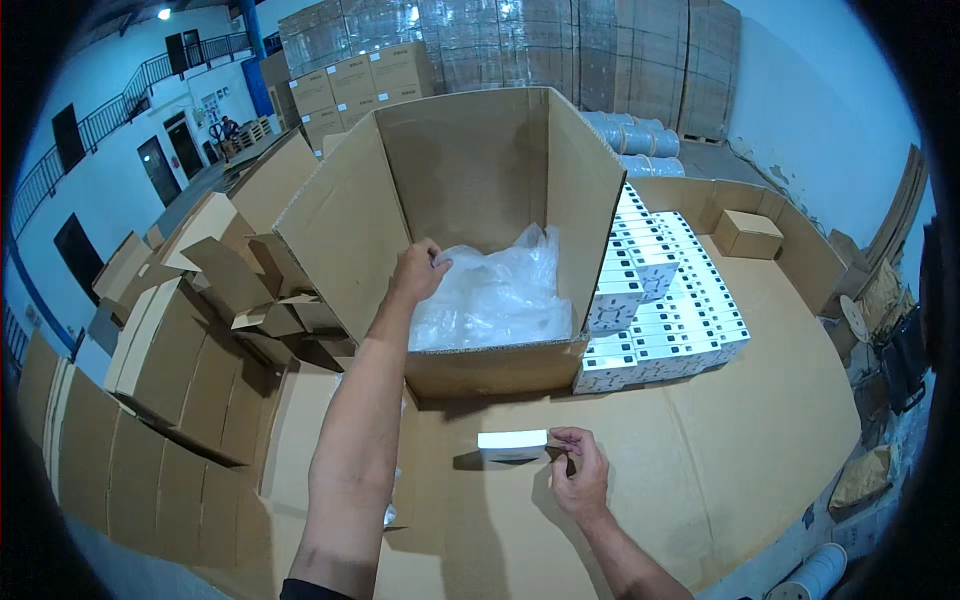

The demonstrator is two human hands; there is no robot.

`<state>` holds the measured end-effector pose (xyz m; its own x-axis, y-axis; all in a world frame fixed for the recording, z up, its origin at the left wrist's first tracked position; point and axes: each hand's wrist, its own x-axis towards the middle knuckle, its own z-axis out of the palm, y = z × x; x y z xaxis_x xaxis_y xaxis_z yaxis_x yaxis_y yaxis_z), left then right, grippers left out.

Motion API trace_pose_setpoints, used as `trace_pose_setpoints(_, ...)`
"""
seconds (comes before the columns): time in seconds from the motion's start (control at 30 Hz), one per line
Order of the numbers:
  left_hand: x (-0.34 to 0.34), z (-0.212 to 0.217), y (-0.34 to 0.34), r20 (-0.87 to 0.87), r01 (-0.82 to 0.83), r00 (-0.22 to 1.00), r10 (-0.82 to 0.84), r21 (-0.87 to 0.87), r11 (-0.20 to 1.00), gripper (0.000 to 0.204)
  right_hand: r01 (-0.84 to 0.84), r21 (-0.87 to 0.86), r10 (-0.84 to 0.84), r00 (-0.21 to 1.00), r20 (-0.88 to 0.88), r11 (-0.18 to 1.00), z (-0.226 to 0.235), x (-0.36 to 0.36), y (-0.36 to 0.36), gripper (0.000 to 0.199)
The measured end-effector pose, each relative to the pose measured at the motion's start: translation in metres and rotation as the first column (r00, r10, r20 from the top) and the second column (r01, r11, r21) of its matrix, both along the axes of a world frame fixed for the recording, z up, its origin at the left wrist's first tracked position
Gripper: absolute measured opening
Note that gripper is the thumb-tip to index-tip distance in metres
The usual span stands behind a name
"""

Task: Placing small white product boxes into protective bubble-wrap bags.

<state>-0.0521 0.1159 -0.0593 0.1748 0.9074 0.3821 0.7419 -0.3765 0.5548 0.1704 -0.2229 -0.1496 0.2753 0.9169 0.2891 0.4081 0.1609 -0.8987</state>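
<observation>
A large open carton [480,372] stands in the middle of the table, with a heap of clear plastic bags [490,295] inside. My left hand [418,272] reaches over its left side, fingers closed on the edge of a plastic bag at the top of the heap. In front of the carton, a small flat white box [512,441] is at my right hand [580,472], whose thumb and fingers grip its right end. A dark shadow lies to the left of that box.
Stacked white boxes with black squares [665,335] stand right of the carton. A small brown carton [748,235] sits at the far right, within a raised cardboard rim [800,245]. Brown cartons [165,440] crowd the left. Wrapped pallets [520,50] and white rolls [640,140] stand behind.
</observation>
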Motion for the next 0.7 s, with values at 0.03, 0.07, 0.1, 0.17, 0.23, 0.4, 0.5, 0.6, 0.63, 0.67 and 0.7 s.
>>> trace_pose_setpoints(0.03, -0.007, -0.005, 0.006, -0.001, -0.004, 1.0, 0.004, -0.002, 1.0, 0.023, -0.016, 0.001, 0.016, 0.999, -0.029, 1.0, 0.002, -0.002, 0.001, 0.036)
trace_pose_setpoints(0.07, -0.014, -0.009, 0.012, 0.084, -0.015, 0.996, 0.012, 0.044, 0.999, 0.022, -0.031, 0.004, 0.032, 0.998, -0.058, 1.0, 0.004, -0.004, 0.001, 0.036)
trace_pose_setpoints(0.1, -0.007, -0.006, 0.011, 0.173, -0.015, 0.985, 0.0, 0.085, 0.996, 0.022, -0.021, 0.0, 0.021, 0.998, -0.054, 1.0, 0.004, -0.003, 0.001, 0.036)
trace_pose_setpoints(0.17, 0.003, 0.001, 0.006, 0.259, -0.024, 0.966, 0.01, 0.052, 0.998, 0.022, -0.007, -0.027, 0.005, 0.997, -0.077, 1.0, 0.002, 0.0, 0.002, 0.032)
trace_pose_setpoints(0.23, 0.01, 0.008, 0.001, 0.339, -0.038, 0.94, 0.03, 0.017, 0.999, 0.023, -0.005, -0.031, 0.002, 0.997, -0.082, 1.0, -0.002, 0.002, 0.002, 0.032)
trace_pose_setpoints(0.4, -0.002, 0.014, 0.003, 0.502, -0.072, 0.864, 0.018, 0.088, 0.994, 0.017, -0.017, 0.001, 0.017, 0.998, -0.059, 1.0, -0.008, 0.0, -0.001, 0.034)
trace_pose_setpoints(0.5, 0.009, 0.033, -0.006, 0.682, -0.006, 0.728, -0.066, 0.103, 0.995, 0.014, -0.008, 0.026, 0.009, 0.999, -0.04, 1.0, -0.013, 0.0, -0.003, 0.032)
trace_pose_setpoints(0.6, 0.034, 0.055, -0.05, 0.861, 0.076, 0.492, -0.131, 0.107, 0.991, 0.014, 0.002, 0.061, 0.0, 0.999, -0.045, 0.998, -0.012, 0.002, -0.003, 0.031)
trace_pose_setpoints(0.63, 0.046, 0.071, -0.075, 0.926, 0.115, 0.355, -0.132, 0.097, 0.989, 0.015, 0.003, 0.046, 0.001, 0.996, -0.092, 0.999, -0.01, 0.003, -0.005, 0.03)
trace_pose_setpoints(0.67, 0.037, 0.077, -0.095, 0.909, 0.098, 0.393, -0.141, 0.111, 0.989, 0.018, -0.023, 0.038, 0.028, 0.989, -0.148, 0.999, -0.008, -0.003, -0.004, 0.029)
trace_pose_setpoints(0.7, 0.04, 0.08, -0.118, 0.911, 0.103, 0.389, -0.136, 0.103, 0.989, 0.018, -0.017, 0.03, 0.021, 0.989, -0.146, 0.999, -0.013, -0.002, -0.002, 0.029)
